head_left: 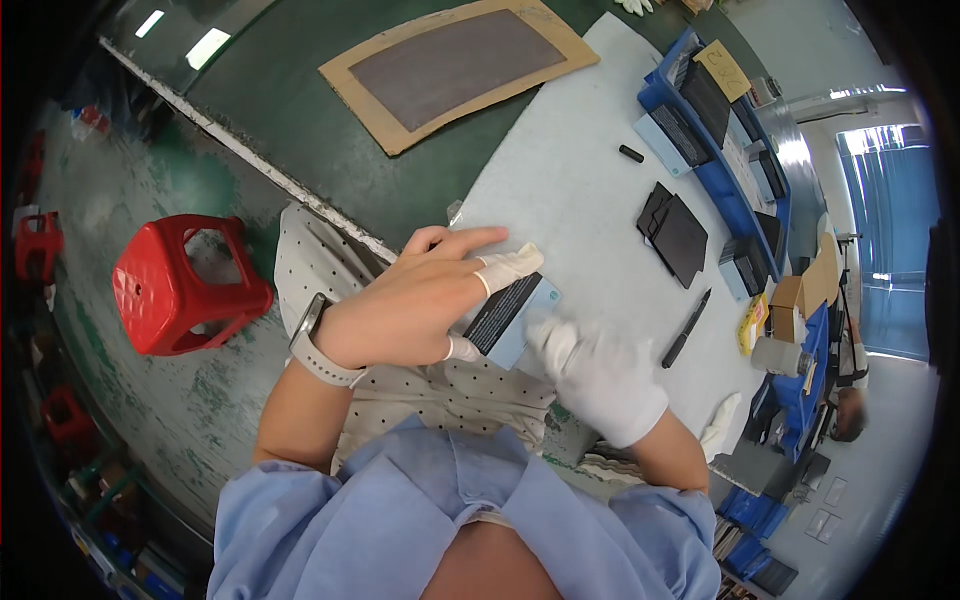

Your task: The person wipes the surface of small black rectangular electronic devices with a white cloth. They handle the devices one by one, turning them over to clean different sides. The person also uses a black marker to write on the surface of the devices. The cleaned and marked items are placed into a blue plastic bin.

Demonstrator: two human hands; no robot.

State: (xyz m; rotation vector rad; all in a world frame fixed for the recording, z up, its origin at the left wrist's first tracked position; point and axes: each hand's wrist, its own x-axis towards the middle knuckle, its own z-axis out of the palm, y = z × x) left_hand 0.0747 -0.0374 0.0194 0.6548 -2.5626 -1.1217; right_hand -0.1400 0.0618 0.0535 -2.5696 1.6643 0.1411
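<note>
My left hand (420, 290), with white finger cots on some fingers and a watch on its wrist, grips a flat black piece with a light blue border (507, 318) near the table's front edge. The thumb is at its near edge and a covered finger at its far edge. Close to the piece's right side is my right hand (605, 375) in a white glove. Motion blurs its fingers, and anything they might hold cannot be made out. To the right on the white sheet (580, 190) lie several thin black plates (675, 232) and a black pen (687, 328).
A small black cap (631, 153) lies farther back. Blue bins (715, 180) with black and light blue pieces line the right side. A cardboard-framed grey mat (455, 65) lies at the far left of the table. A red stool (190, 285) stands on the floor at left.
</note>
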